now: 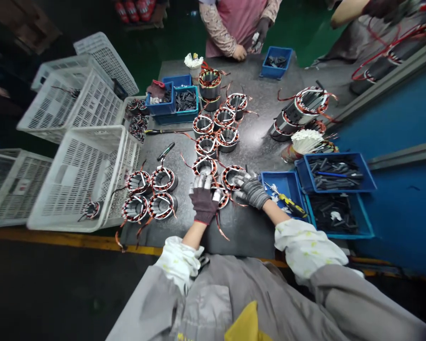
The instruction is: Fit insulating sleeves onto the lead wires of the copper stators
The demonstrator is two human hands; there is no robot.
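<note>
Dark grey and speckled, the worktable [255, 142] is carrying rows of wound stators under a head-worn camera looking down. Nearest, both forearms are reaching forward out of pale sleeve covers. The left hand [203, 199], in a dark glove with grey fingertips, is lying palm down with fingers curled over a stator [220, 195] at the table's near edge; the right hand [250, 189], in a grey glove, is coming in from the side and pressing its fingers on the same stator. Whether either hand is truly gripping it or only resting on it is hard to tell, since the gloves are hiding most of the part.

Just right of the right wrist, a blue bin [287, 189] is holding white scraps and a yellow-handled screwdriver [289, 203]. Beyond it, two more blue bins [335, 173] are holding dark strips. Left of the hands, four stators [151, 192] are sitting in a block, and white plastic crates [81, 175] are crowding the table's left edge, mostly empty as far as can be seen.

Further off, more stators [216, 128] are running up the middle, larger ones [300, 111] are lying to the right, and a bundle of white strips [305, 139] is standing near them. At the far edge a co-worker in a pink apron [237, 23] is handling something small beside another blue tray [277, 61]; the upper body is cut off by the frame
</note>
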